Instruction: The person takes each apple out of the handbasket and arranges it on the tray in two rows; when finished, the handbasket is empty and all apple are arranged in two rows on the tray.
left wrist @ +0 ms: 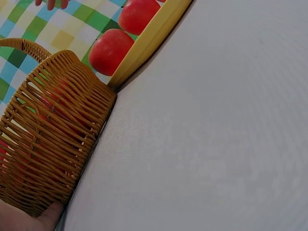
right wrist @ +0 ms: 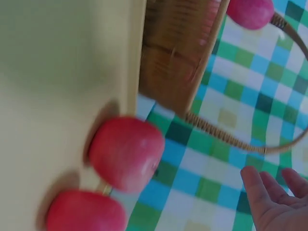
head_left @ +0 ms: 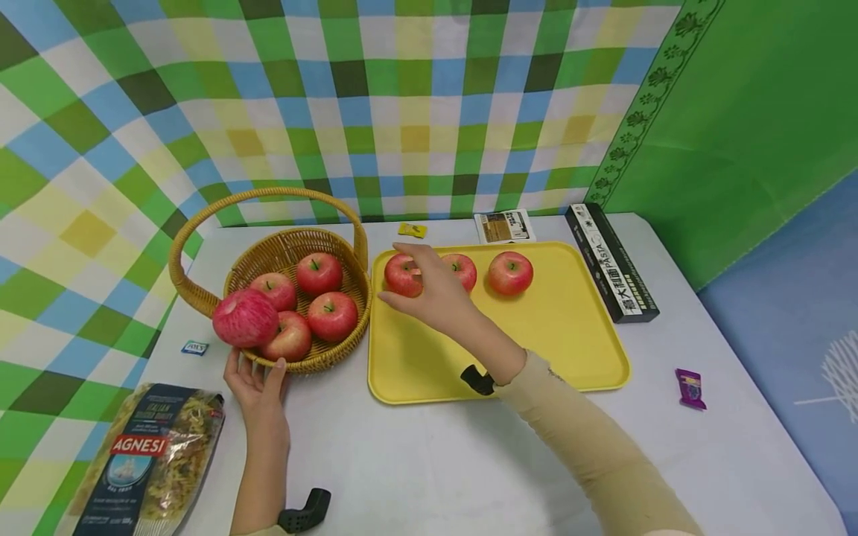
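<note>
The basket sits left of the tray — apples in both

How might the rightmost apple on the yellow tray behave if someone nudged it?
The rightmost apple would probably roll, being rounded, though the raised rim of the yellow tray might stop it. Its smooth, glossy-looking skin could feel slightly slippery.
</note>
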{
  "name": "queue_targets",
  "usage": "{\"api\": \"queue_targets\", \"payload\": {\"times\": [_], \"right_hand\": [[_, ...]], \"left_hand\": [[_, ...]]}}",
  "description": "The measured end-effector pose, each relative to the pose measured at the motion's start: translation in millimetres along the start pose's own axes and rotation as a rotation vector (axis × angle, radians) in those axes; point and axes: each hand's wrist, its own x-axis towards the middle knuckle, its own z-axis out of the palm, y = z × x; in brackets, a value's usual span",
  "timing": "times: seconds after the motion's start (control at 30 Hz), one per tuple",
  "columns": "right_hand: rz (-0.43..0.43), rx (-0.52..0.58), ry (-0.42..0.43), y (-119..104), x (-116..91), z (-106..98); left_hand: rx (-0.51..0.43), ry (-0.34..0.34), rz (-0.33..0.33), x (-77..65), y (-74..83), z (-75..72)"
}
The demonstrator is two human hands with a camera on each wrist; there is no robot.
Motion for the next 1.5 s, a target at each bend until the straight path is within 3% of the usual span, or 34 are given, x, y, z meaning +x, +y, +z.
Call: {"api": "queue_targets", "payload": {"times": [0.13, 0.33, 0.57, 0.83, 1.23, 1.5], "right_hand": [[0.002, 0.021, -0.035, -10.1, 4.8, 17.8], [-0.046, 0.141, -0.089, -25.7, 11.4, 46.9], [-0.118, 0.068, -0.152, -41.7, 23.0, 84.3], [-0.095, 0.132, -0.224, -58.7, 38.2, 121.2], [-0.117, 0.184, -0.197, -66.1, 51.1, 152.7], [-0.110, 0.154, -0.202, -68.7, 56.4, 164.4]], "left_hand": [[-0.002, -0.003, 0.008, 0.1, -0.6, -0.2], [-0.005, 0.003, 0.007, -0.6, 0.1, 0.7], [-0.010, 0.009, 0.017, -0.8, -1.3, 0.5], [-0.026, -0.001, 0.027, -0.1, -2.2, -1.1], [-0.022, 0.002, 0.023, -0.1, 0.0, 0.5], [-0.034, 0.002, 0.034, -0.8, 1.4, 0.7]]}}
